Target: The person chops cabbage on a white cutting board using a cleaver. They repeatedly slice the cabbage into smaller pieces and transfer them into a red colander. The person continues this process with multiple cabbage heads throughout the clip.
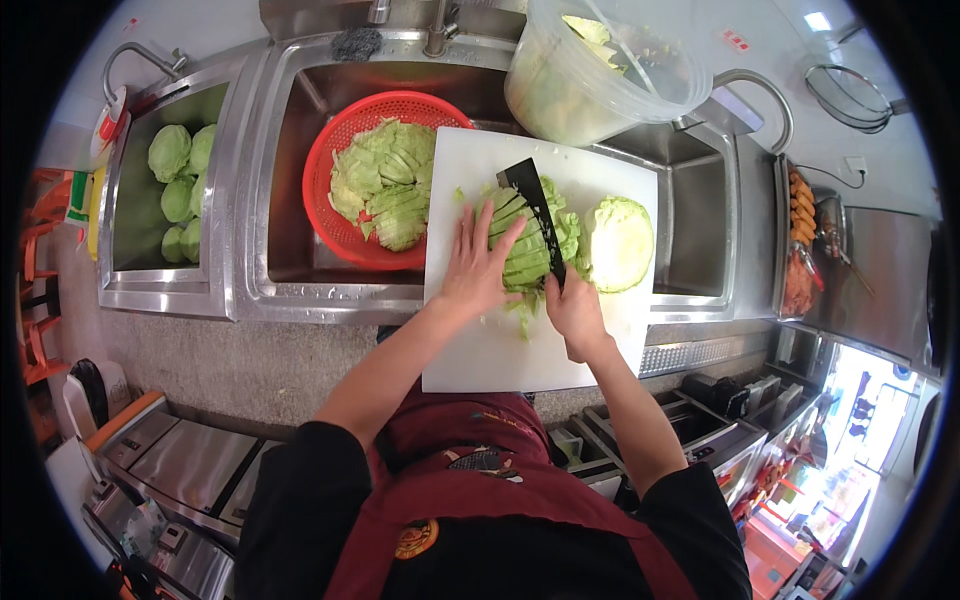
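A white cutting board bridges the sinks in front of me. On it lies a sliced portion of head lettuce, cut into strips. My left hand rests at its left side with the fingers apart, some touching the lettuce. My right hand grips the handle of a black cleaver, whose blade stands over the right part of the slices. Shreds cling to the blade. To the right sits a halved lettuce head, its pale cut face showing. A red plastic colander holding cut lettuce stands left of the board.
Whole lettuce heads fill part of the left sink. A clear plastic bucket with leaves stands behind the board. Faucets and a steel-wool scrubber line the back. A food tray sits far right, below a hanging strainer.
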Demonstrator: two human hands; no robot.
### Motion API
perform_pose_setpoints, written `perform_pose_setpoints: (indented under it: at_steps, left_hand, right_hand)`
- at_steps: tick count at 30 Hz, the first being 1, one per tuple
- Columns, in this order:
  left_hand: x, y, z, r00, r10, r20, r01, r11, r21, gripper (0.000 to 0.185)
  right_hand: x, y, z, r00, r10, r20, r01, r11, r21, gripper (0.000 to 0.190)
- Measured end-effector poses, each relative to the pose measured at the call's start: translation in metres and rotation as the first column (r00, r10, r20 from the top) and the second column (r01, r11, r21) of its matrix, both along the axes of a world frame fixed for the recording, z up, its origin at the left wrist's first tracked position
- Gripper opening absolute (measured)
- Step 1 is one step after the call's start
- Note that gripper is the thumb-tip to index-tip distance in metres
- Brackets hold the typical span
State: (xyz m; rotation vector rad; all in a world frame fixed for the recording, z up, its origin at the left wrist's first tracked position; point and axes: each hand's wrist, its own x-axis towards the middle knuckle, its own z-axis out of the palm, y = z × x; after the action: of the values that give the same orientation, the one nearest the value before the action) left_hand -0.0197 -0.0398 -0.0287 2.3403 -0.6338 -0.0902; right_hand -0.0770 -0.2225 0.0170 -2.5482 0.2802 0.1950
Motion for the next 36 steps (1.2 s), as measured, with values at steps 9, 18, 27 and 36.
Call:
perform_pose_setpoints:
  at_steps: [9, 18, 27, 36]
  left_hand:
    - [0.013, 0.005, -0.010, 1.000, -0.021, 0.003, 0.021, 0.967, -0.253, 0.103]
    - [0.045, 0.068, 0.019, 0.932, 0.055, -0.359, -0.273, 0.758, -0.592, 0.108]
    - [0.146, 0.211, -0.088, 0.863, 0.260, -0.434, -0.221, 0.965, 0.139, 0.104]
    - [0.110, 0.186, -0.169, 0.805, 0.303, -0.510, 0.077, 0.799, 0.597, 0.130]
  right_hand:
    - [-0.002, -0.001, 0.061, 0.999, -0.051, 0.002, 0.051, 0.998, 0.032, 0.017]
    - [-0.015, 0.013, 0.131, 0.882, -0.470, -0.043, 0.465, 0.849, 0.252, 0.026]
    - [-0.063, 0.054, 0.120, 0.769, -0.630, -0.105, 0.629, 0.718, 0.298, 0.024]
    - [-0.084, 0.070, 0.124, 0.618, -0.775, -0.130, 0.774, 0.572, 0.272, 0.022]
